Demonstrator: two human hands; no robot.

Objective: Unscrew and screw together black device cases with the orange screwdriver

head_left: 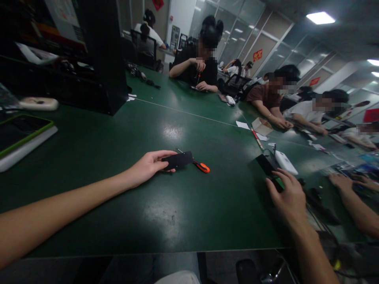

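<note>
My left hand (151, 163) grips a flat, black rectangular plate (179, 159) between thumb and fingers, just above the table. Partly covered by that plate, a screwdriver with an orange and black handle (203, 166) lies on the green surface. On the right, my right hand (288, 193) has its thumb and fingers around a piece with a green circuit board (278, 182). A black flat part (265, 163) lies against its far side; I cannot tell whether the two are joined. Beside them is a white rounded device (286, 161).
Another person's hands (343, 185) are at the far right, near cluttered parts. A small cardboard box (262, 126) and a red stick-like item (256, 138) lie farther back. A black shelf unit (97, 59) and a green-edged tablet-like device (25, 132) occupy the left.
</note>
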